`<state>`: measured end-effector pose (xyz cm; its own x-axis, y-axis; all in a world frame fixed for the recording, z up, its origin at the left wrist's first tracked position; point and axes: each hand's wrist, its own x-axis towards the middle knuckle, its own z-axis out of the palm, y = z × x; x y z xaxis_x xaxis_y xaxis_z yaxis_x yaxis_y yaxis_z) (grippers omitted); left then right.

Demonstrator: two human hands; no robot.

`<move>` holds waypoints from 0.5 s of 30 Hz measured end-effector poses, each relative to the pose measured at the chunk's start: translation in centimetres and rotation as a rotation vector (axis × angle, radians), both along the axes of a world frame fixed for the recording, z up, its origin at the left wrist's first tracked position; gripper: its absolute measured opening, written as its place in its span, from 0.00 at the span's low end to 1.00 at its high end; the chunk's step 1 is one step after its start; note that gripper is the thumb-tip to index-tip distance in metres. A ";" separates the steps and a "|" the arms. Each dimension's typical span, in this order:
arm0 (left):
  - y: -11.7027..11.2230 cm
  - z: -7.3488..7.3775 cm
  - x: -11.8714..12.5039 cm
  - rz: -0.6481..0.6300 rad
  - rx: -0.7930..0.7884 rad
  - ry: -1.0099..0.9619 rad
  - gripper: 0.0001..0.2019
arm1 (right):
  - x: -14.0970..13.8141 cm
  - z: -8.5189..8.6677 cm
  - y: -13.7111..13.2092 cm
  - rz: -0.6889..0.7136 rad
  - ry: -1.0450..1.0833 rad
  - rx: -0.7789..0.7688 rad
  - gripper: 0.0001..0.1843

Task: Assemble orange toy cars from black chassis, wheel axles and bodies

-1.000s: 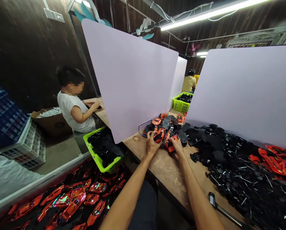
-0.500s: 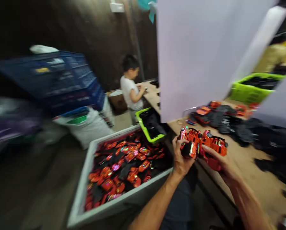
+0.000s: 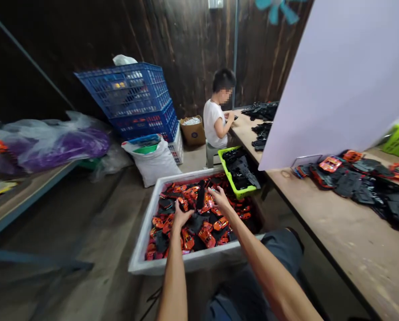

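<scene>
While the empty right grip point(image 3: 221, 200) is spreading wide above orange cars point(image 3: 207, 238), the left grip point(image 3: 183, 212) is half-curling, its hold being unclear.

You face a dim wall point(image 3: 182, 44) streaked with pale sheen, beside a brightly lit divider point(image 3: 339, 84). Glints dot your cars point(image 3: 206, 236), shadow lies under your table point(image 3: 322, 214), the lower-left floor point(image 3: 119, 249) blurs, and wide-angle stretch skews the crates point(image 3: 157, 84).

One head-worn camera looks forward and down on the left hand point(image 3: 183, 217) and right hand point(image 3: 221, 200), close by, just below frame centre.
</scene>
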<state>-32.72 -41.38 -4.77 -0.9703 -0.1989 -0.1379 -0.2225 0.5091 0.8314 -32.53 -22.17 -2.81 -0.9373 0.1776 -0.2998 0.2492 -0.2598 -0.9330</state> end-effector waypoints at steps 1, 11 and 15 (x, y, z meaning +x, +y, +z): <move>-0.3 -0.3 -0.1 -0.026 -0.039 -0.057 0.40 | 0.5 -0.3 1.8 -0.039 0.013 0.046 0.29; 24.8 4.1 0.2 -0.701 0.070 0.283 0.25 | 15.0 8.0 36.8 -0.638 0.105 0.820 0.38; 39.9 7.6 1.3 -0.994 -0.077 0.510 0.41 | 15.7 9.2 43.4 -0.686 -0.090 1.053 0.43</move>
<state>-31.39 -1.52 2.79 -0.6423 0.7051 0.3005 0.6695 0.3252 0.6679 -16.80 21.25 6.34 -0.5415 0.8101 0.2246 0.4312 0.4970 -0.7530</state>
